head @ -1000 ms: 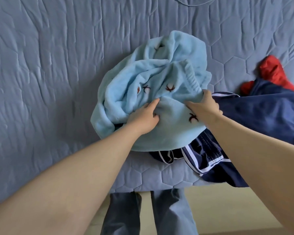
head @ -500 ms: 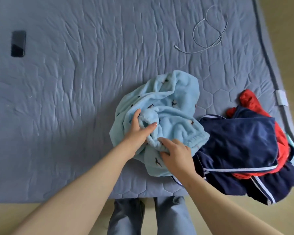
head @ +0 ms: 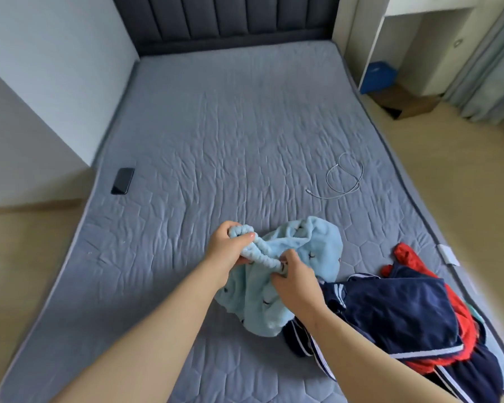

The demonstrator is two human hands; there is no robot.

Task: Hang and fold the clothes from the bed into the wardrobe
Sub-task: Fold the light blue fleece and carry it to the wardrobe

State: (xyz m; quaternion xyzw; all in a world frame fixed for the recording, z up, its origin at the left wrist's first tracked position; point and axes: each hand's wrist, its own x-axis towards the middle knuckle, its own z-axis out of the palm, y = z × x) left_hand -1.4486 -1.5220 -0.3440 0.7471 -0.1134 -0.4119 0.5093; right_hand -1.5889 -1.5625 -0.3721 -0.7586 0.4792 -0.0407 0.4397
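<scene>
Centrally, two bare hands grip a light blue fleece garment [head: 317, 248] on a grey quilted bed [head: 216, 126]. The left hand [head: 227, 248] has its fingers curled round one end of the garment's gathered elastic waistband [head: 264, 255], with the thumb pressed on top. The right hand [head: 297, 286] pinches the same waistband a little further along, fingers tucked under the fabric. A short run of the band stretches between the two hands.

The rest of the garment, dotted with small dark motifs, lies bunched on the mattress under and just beyond the hands. Touching it on the right-hand side is a heap of other clothes: a navy garment [head: 396, 309] with white stripes on top, and a red garment [head: 410, 257] showing from beneath it at the heap's far and right edges.

Well beyond the right hand, a white cable [head: 344, 178] lies in loose loops on the bed. Well beyond the left hand and off to its side, a dark phone [head: 123, 180] rests near the mattress edge. Farthest from the hands stands a dark padded headboard [head: 224, 18].
</scene>
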